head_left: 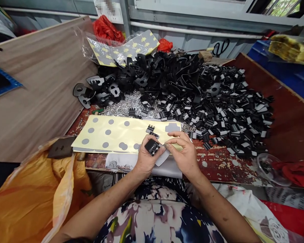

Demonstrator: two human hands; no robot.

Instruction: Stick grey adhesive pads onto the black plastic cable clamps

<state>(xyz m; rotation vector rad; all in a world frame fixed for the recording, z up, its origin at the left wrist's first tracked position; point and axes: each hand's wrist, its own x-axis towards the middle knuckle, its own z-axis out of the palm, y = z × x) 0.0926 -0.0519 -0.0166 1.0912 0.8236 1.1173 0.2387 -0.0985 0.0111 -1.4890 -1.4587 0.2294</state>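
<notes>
My left hand (146, 160) is closed around a small black plastic clip part (152, 147), held just above the near edge of the yellow sticker sheet. A grey sticker (163, 158) with a rounded end hangs between my two hands. My right hand (184, 156) pinches its upper edge between thumb and forefinger, with the other fingers loosely curled. The yellow sheet (116, 131) lies under and left of my hands, dotted with grey round spots. Another small black clip piece (150, 128) rests on the sheet just beyond my left hand.
A heap of larger black plastic parts (167, 72) and one of small grey-padded black pieces (233, 111) fill the back and right. Shiny metal pins (128, 104) lie between. Wooden boards (35, 87) flank the bench, and black-handled scissors (221, 48) lie behind.
</notes>
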